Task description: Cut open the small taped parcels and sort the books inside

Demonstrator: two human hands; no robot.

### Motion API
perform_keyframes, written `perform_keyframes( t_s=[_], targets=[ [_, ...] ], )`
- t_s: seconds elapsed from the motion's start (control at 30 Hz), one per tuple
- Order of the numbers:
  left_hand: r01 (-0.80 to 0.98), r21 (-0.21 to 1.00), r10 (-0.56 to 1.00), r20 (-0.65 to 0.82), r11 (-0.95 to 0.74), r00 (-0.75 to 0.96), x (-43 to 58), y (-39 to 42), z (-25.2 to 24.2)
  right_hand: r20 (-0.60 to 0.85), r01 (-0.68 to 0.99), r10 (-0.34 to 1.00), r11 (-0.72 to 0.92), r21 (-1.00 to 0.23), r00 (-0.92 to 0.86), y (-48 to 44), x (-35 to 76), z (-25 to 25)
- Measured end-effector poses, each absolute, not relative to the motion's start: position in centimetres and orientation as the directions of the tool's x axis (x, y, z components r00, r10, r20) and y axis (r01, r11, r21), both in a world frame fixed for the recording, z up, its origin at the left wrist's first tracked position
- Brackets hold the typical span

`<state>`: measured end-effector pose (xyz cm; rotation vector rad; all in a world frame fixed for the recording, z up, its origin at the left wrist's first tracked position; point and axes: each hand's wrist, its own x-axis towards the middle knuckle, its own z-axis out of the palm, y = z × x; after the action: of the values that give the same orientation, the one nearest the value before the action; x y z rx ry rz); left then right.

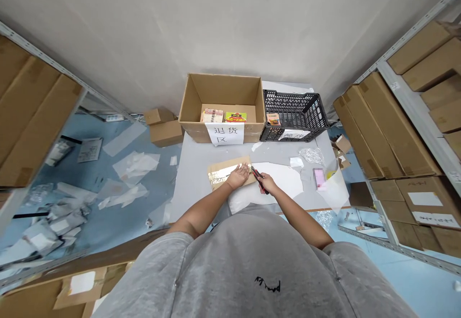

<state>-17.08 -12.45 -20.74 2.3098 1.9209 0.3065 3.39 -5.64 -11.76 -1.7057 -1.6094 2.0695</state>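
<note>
A brown padded packet [219,171] with a shiny strip lies on the table in front of me. My left hand [238,176] rests flat on its right part, fingers stretched out. In my right hand [267,183] is a black and red cutting tool [257,174], its tip at the packet's right end. Beneath my hands and to the right spreads a white bag or sheet [284,176], which partly lies under the packet. The exact kind of tool is too small to tell.
Behind the packet stand an open cardboard box [194,130] with small packages and a black crate [317,116]. A pink item [319,178] and clear wrap [311,155] lie at the right. Shelves of boxes flank the table [190,164]; papers litter the floor.
</note>
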Motion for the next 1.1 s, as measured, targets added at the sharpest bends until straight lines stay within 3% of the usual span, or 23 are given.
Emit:
perform_keyframes(
  t_s=[0.3, 0.5, 0.63, 0.73, 0.87, 1.0, 1.1],
  targets=[
    [0.952, 0.253, 0.978, 0.157, -0.173, 0.136, -17.0, -12.6, -21.3, -0.7, 0.609, 0.563, -0.387, -0.693, -0.439, -5.3, 4.6, -11.6],
    [0.933, 0.33, 0.981, 0.168, -0.146, 0.095, -17.3, -12.4, -20.7, -0.714, 0.538, 0.568, -0.481, -0.692, -0.41, -5.4, 2.9, -11.1],
    [0.886, 0.442, 0.983, 0.168, -0.139, 0.07, -17.8, -12.8, -19.7, -0.755, 0.509, 0.485, -0.557, -0.656, -0.441, -4.7, 3.4, -10.5],
    [0.875, 0.483, 0.993, 0.118, -0.039, -0.021, -18.3, -13.1, -18.8, -0.761, 0.496, 0.452, -0.58, -0.647, -0.465, -4.2, 5.1, -10.0],
    [0.888, 0.449, 0.991, 0.031, 0.105, -0.133, -20.0, -12.9, -17.8, -0.714, 0.503, 0.544, -0.508, -0.699, -0.442, -4.3, 6.2, -10.0],
    [0.926, 0.377, 0.999, -0.04, -0.012, 0.029, -22.7, -12.4, -17.3, -0.621, 0.603, 0.693, -0.331, -0.726, -0.367, -5.0, 3.4, -10.7],
    [0.942, 0.331, 0.99, -0.097, -0.061, 0.098, -23.7, -11.9, -17.5, -0.508, 0.767, 0.825, -0.155, -0.623, -0.246, -5.0, 0.3, -11.4]
  ],
)
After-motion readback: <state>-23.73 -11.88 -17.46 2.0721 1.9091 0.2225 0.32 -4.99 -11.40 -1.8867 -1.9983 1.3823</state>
